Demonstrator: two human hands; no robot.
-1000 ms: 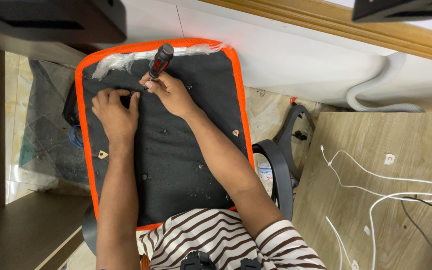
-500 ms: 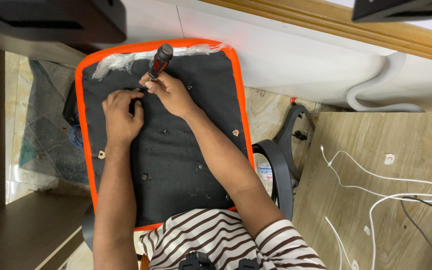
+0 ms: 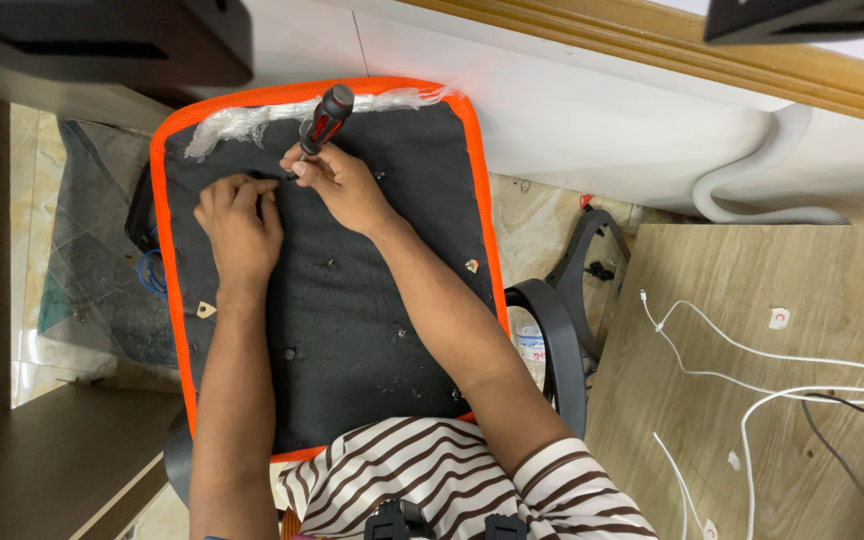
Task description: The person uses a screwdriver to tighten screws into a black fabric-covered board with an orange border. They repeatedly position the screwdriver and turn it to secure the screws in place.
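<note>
Head | right hand [image 3: 344, 187] grips screwdriver [image 3: 322, 122] | left hand [image 3: 240, 225] curled, fingertips pressing seat underside [image 3: 372, 300]

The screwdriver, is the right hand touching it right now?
Touching. The head view shows the right hand with its fingertips pinched around the screwdriver just below the red and black handle, no gap visible.

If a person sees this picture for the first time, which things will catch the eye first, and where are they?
In the upper middle lies the upturned chair seat with a black fabric underside and bright orange rim. Near its far edge the right hand holds a red-and-black-handled screwdriver, tip down on the fabric, and the left hand rests beside it. White cables trail over the wooden board on the right.
</note>
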